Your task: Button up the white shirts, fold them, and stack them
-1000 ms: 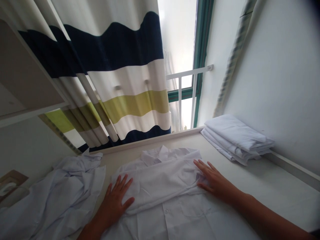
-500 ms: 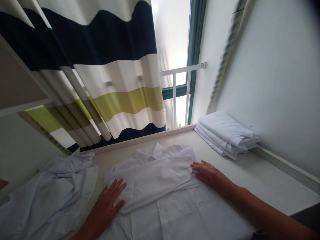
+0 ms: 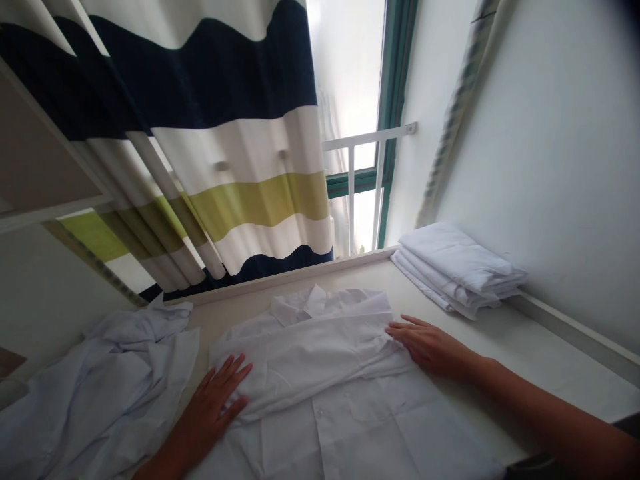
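Note:
A white collared shirt (image 3: 320, 360) lies flat on the pale table (image 3: 525, 353), collar toward the window, with a sleeve folded across its chest. My left hand (image 3: 215, 400) rests palm down, fingers spread, on the shirt's left edge. My right hand (image 3: 430, 347) lies flat at the shirt's right edge, fingers pointing left along the folded sleeve. Neither hand grips anything.
A stack of folded white shirts (image 3: 457, 270) sits at the back right against the wall. A heap of crumpled white shirts (image 3: 95, 393) lies at the left. A striped curtain (image 3: 225, 153) and a window with a white rail (image 3: 370, 140) stand behind the table.
Both hands have slid slightly outward along the folded sleeve, and the camera view has shifted a little; the shirt stays in place.

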### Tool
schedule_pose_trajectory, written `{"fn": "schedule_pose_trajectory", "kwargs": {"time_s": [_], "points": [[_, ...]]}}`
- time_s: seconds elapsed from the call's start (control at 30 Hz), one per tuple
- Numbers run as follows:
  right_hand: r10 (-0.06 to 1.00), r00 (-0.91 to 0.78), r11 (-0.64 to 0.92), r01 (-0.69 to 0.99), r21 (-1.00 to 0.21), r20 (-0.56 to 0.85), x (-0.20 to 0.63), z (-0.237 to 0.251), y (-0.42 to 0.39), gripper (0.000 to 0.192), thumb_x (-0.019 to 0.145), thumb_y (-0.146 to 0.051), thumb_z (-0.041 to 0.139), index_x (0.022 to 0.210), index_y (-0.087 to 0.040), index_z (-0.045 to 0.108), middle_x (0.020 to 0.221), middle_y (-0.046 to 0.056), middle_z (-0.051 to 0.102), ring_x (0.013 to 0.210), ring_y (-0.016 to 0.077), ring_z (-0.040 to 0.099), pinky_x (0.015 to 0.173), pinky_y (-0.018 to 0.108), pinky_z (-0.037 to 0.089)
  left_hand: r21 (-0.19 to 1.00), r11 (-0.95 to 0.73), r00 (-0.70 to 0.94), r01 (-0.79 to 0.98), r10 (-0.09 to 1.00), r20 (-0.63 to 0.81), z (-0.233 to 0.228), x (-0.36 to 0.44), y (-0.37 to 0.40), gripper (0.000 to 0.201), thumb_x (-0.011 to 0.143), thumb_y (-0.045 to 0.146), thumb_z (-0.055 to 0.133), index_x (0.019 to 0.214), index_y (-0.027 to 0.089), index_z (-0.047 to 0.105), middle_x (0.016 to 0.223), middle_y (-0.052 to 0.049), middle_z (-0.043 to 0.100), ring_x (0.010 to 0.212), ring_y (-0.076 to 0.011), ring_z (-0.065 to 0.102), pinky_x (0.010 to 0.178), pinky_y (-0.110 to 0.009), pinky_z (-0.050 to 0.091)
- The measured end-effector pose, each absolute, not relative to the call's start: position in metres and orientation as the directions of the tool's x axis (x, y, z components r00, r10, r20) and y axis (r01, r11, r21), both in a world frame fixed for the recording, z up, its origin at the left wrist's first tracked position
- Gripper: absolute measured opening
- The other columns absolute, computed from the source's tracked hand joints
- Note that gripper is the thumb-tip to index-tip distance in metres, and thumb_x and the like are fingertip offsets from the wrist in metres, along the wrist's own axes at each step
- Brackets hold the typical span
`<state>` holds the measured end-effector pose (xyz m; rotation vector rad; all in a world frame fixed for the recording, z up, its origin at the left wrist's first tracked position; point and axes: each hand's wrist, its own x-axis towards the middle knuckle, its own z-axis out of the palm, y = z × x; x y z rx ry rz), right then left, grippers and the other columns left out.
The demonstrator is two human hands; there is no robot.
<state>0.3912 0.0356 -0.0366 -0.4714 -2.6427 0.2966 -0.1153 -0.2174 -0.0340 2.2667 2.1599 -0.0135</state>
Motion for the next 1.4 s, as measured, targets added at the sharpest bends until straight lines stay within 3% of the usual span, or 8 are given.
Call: {"fn": "schedule_pose_trajectory", "kwargs": {"time_s": [0.2,0.43,0.6,0.83,1.0,1.2,1.3,1.4], "points": [[0.324,-0.868,0.942,0.261,-0.210,0.375,0.392,-0.043,0.036,0.033,0.097,-0.021,0.056,0.129,-0.027,0.065,0.137,0.007,0.065,0.130,0.0227,0.059,0.118,0.047,0.039,-0.021,-0.040,0.040,0.999,0.999,-0.011,-0.036,-0.115,-0.219,0.058,0.100,0.053,0.042,0.155,0.043,0.028,0.163,0.002,0.030,0.151,-0.0273,0.028,0.118,-0.059,0.032],[0.231,-0.859,0.971,0.175,-0.161,0.457,0.397,-0.049,0.051,0.021,0.097,-0.013,0.053,0.106,-0.023,0.069,0.130,0.006,0.070,0.126,0.0204,0.062,0.119,0.047,0.040,-0.019,-0.074,0.074,0.997,0.997,-0.009,-0.036,-0.120,-0.221,0.058,0.100,0.052,0.045,0.155,0.044,0.029,0.163,0.002,0.031,0.150,-0.0267,0.031,0.118,-0.057,0.033],[0.335,-0.812,0.942,0.275,-0.194,0.478,0.397,-0.045,0.043,0.036,0.092,-0.017,0.059,0.127,-0.023,0.062,0.127,0.009,0.071,0.124,0.0234,0.064,0.116,0.048,0.043,-0.020,-0.074,0.074,0.997,0.997,-0.009,-0.036,-0.121,-0.222,0.058,0.100,0.051,0.045,0.155,0.044,0.028,0.163,0.001,0.031,0.150,-0.0264,0.031,0.118,-0.057,0.033],[0.395,-0.806,0.918,0.361,-0.163,0.440,0.378,-0.040,0.028,0.021,0.095,-0.027,0.061,0.115,-0.024,0.066,0.125,0.008,0.071,0.122,0.0258,0.064,0.114,0.055,0.040,-0.006,-0.078,0.078,0.997,0.997,0.006,-0.036,-0.121,-0.221,0.057,0.100,0.049,0.047,0.154,0.042,0.032,0.162,-0.001,0.034,0.149,-0.0273,0.033,0.118,-0.055,0.033],[0.322,-0.828,0.947,0.282,-0.156,0.460,0.378,-0.040,0.037,0.022,0.097,-0.020,0.055,0.113,-0.026,0.069,0.113,0.006,0.076,0.114,0.0231,0.068,0.115,0.053,0.042,0.006,-0.066,0.066,0.998,0.998,-0.016,-0.034,-0.120,-0.220,0.057,0.100,0.050,0.046,0.155,0.043,0.030,0.163,0.000,0.032,0.150,-0.0274,0.031,0.119,-0.056,0.031],[0.191,-0.912,0.972,0.125,-0.198,0.363,0.379,-0.032,0.049,0.026,0.098,-0.016,0.051,0.117,-0.023,0.068,0.131,0.007,0.069,0.129,0.0220,0.059,0.118,0.046,0.041,0.001,-0.057,0.057,0.998,0.998,-0.033,-0.036,-0.120,-0.221,0.059,0.100,0.051,0.045,0.156,0.043,0.027,0.164,0.000,0.029,0.151,-0.0284,0.028,0.120,-0.057,0.029],[0.215,-0.927,0.952,0.129,-0.277,0.307,0.382,-0.025,0.049,0.024,0.098,-0.018,0.052,0.112,-0.024,0.070,0.128,0.005,0.071,0.124,0.0195,0.064,0.121,0.044,0.037,0.003,-0.057,0.057,0.998,0.998,-0.023,-0.036,-0.121,-0.224,0.060,0.100,0.051,0.045,0.156,0.042,0.027,0.164,0.000,0.029,0.152,-0.0288,0.026,0.120,-0.057,0.028],[0.298,-0.905,0.932,0.207,-0.297,0.304,0.383,-0.019,0.044,0.026,0.095,-0.028,0.059,0.121,-0.023,0.066,0.124,0.006,0.073,0.121,0.0219,0.065,0.122,0.049,0.034,0.021,-0.042,0.044,0.999,0.997,-0.057,-0.029,-0.119,-0.223,0.059,0.100,0.053,0.044,0.156,0.041,0.028,0.164,-0.001,0.030,0.151,-0.0295,0.027,0.119,-0.058,0.029]]}}
